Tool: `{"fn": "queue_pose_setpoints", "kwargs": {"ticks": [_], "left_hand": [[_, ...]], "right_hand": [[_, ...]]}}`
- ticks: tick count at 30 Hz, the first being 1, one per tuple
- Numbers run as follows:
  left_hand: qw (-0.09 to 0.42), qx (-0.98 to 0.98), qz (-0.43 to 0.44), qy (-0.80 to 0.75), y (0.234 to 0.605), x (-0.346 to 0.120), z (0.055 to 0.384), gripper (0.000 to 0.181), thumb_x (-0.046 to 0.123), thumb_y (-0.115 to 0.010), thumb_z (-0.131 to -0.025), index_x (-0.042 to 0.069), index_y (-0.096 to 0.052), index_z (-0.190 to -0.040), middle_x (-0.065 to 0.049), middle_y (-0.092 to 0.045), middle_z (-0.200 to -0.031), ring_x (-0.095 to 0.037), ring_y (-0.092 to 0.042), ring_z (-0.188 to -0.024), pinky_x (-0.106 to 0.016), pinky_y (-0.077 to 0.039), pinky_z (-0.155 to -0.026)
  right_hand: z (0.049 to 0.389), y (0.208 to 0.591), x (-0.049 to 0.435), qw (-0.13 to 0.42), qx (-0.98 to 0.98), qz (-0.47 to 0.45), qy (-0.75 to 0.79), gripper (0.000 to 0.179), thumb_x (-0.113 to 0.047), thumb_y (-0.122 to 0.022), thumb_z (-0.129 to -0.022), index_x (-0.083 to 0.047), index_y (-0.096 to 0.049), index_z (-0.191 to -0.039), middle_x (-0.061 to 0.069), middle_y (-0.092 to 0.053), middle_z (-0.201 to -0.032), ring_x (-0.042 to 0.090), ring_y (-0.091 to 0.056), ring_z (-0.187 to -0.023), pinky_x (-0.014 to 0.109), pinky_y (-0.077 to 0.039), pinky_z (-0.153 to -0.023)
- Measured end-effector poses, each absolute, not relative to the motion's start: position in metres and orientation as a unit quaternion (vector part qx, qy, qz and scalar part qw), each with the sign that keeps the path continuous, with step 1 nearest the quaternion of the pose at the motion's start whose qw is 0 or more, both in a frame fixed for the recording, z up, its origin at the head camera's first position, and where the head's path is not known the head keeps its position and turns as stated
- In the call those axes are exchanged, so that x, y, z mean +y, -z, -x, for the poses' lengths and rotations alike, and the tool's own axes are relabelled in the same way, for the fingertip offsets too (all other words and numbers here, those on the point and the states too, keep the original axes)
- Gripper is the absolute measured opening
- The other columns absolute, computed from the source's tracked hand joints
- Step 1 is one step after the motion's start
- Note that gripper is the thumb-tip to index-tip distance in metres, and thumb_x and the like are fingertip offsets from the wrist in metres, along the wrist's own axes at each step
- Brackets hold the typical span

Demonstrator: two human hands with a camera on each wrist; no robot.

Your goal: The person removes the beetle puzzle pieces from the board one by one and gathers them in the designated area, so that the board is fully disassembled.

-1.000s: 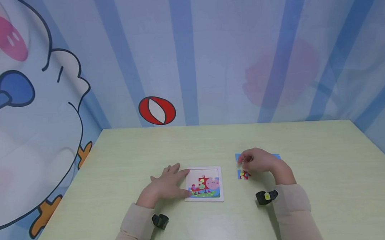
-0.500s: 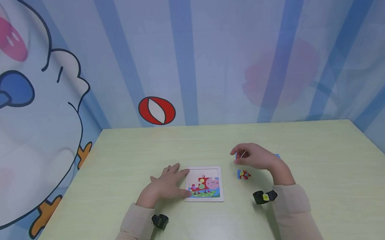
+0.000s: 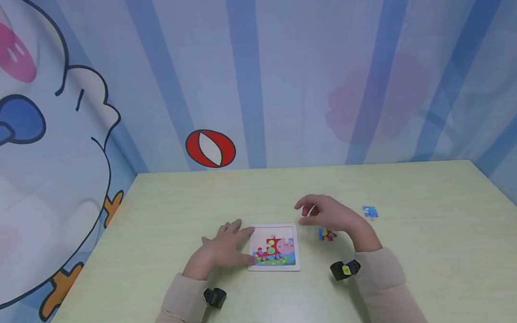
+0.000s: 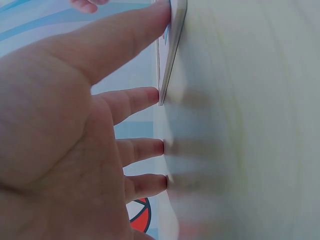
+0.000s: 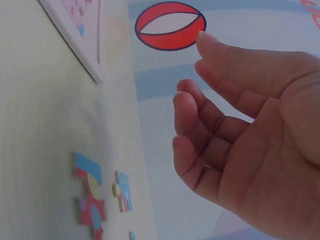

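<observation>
A square puzzle board (image 3: 273, 226) with a pale rim lies on the table, a pink pig picture filling its lower part. My left hand (image 3: 221, 250) rests at its left side, thumb and index finger touching the edge, fingers spread and straight. My right hand (image 3: 327, 212) hovers right of the board with fingers loosely bent, and in the right wrist view nothing shows between thumb and fingertips. Below that hand lies a red, yellow and blue puzzle piece (image 3: 326, 234). A second piece (image 5: 123, 192) sits beyond it, hidden by the hand in the head view.
A blue puzzle piece (image 3: 370, 212) lies farther right on the pale wooden table (image 3: 191, 198). Behind the table hangs a blue striped cloth (image 3: 289, 83) with a printed red and white ball. Each wrist wears a small black camera.
My right hand has moved left from above the loose pieces toward the board, uncovering the blue piece at the right. The left hand and the board have stayed put.
</observation>
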State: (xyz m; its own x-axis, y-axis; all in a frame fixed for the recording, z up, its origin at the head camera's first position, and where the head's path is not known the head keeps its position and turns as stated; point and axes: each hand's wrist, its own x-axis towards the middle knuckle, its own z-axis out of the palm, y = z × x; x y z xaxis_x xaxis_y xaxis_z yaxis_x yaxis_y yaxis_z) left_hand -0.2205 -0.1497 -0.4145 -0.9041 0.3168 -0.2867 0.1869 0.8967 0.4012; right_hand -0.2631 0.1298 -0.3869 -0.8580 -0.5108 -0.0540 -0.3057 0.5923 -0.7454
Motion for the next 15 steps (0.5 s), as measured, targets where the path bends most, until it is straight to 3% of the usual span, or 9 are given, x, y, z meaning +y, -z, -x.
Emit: {"fn": "queue_pose_setpoints", "kwargs": {"ticks": [10, 15], "left_hand": [[0.177, 0.959, -0.130, -0.182, 0.414, -0.150, 0.221, 0.074, 0.043, -0.072, -0.082, 0.022, -0.043, -0.146, -0.012, -0.022, -0.158, -0.040, -0.015, -0.145, -0.083, -0.011, -0.096], [0.177, 0.959, -0.129, -0.178, 0.415, -0.149, 0.221, 0.074, 0.044, -0.072, -0.081, 0.023, -0.043, -0.146, -0.012, -0.023, -0.158, -0.040, -0.015, -0.145, -0.083, -0.011, -0.096]], "right_hand": [[0.262, 0.396, 0.112, 0.153, 0.877, 0.239, 0.387, 0.036, -0.015, -0.069, -0.089, -0.003, -0.059, -0.121, 0.007, -0.059, -0.099, 0.021, -0.060, -0.088, 0.031, -0.050, -0.074], [0.262, 0.400, 0.104, 0.179, 0.875, 0.222, 0.391, 0.037, -0.019, -0.070, -0.088, -0.007, -0.060, -0.121, 0.007, -0.059, -0.103, 0.021, -0.056, -0.086, 0.032, -0.047, -0.067]]}}
